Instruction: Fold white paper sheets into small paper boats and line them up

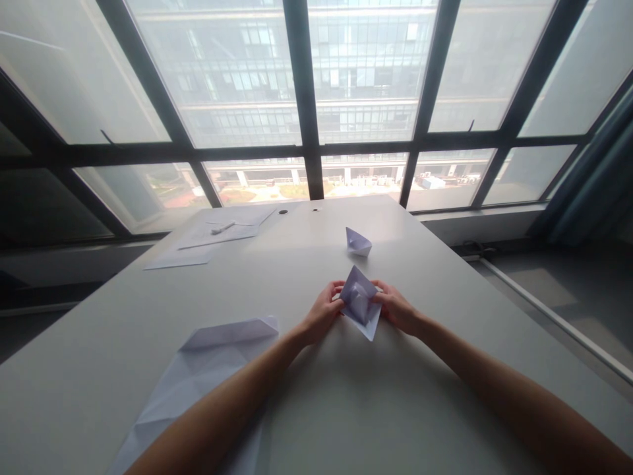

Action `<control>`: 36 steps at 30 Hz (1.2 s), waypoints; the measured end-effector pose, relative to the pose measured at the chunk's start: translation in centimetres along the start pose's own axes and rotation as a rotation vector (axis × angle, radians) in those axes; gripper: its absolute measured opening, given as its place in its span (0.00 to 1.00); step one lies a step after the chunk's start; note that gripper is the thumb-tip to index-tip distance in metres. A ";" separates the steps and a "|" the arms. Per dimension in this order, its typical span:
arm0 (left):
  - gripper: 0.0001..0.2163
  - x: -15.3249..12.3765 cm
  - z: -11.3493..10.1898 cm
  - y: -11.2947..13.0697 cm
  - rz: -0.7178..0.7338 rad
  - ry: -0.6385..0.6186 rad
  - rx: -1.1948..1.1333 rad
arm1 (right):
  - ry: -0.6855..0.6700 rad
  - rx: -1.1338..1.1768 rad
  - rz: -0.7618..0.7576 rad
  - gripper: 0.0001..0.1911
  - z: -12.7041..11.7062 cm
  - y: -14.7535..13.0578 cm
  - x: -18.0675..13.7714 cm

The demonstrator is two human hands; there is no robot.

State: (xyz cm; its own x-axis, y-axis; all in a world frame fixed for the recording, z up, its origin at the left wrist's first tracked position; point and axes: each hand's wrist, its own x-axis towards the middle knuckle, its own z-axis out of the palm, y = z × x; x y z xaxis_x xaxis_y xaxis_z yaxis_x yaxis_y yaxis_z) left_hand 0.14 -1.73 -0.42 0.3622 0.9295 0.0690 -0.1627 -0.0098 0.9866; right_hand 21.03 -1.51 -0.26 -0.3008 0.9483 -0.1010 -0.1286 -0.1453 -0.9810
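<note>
Between both hands is a white folded paper boat (359,300), tilted so its hollow inside faces me, with a raised peak in its middle. My left hand (325,309) grips its left edge, thumb at the front and fingers behind. On the opposite edge, my right hand (394,306) pinches the paper in the same way. Just beyond them, a second, smaller-looking folded paper boat (359,243) stands on the white table (316,409). A large creased paper sheet (208,376) lies at the left, partly hidden under my left forearm.
At the far left of the table lie several flat paper sheets (198,245) with a small white stick-like object (223,227) on them. Two round holes (283,212) show near the far edge. Tall windows (366,72) stand behind, and a dark curtain (588,185) hangs at right.
</note>
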 end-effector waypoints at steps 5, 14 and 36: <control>0.18 0.1 0.0 -0.5 0.039 0.017 0.243 | 0.120 -0.375 -0.157 0.15 0.3 0.0 -0.3; 0.14 -0.1 -0.3 -0.2 0.165 0.169 0.620 | 0.253 -0.712 -0.221 0.16 -1.0 -0.1 0.3; 0.09 -0.1 -0.5 -0.6 0.166 0.190 0.711 | 0.140 -1.349 -0.185 0.12 2.0 -5.0 0.0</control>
State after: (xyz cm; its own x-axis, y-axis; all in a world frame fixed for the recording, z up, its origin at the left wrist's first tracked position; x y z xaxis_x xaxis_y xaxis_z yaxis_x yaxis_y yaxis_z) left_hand -0.24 -1.66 -1.06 0.2094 0.9420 0.2622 0.4535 -0.3311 0.8275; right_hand 19.77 -1.39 4.97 -0.2724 0.9557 0.1115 0.8802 0.2943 -0.3722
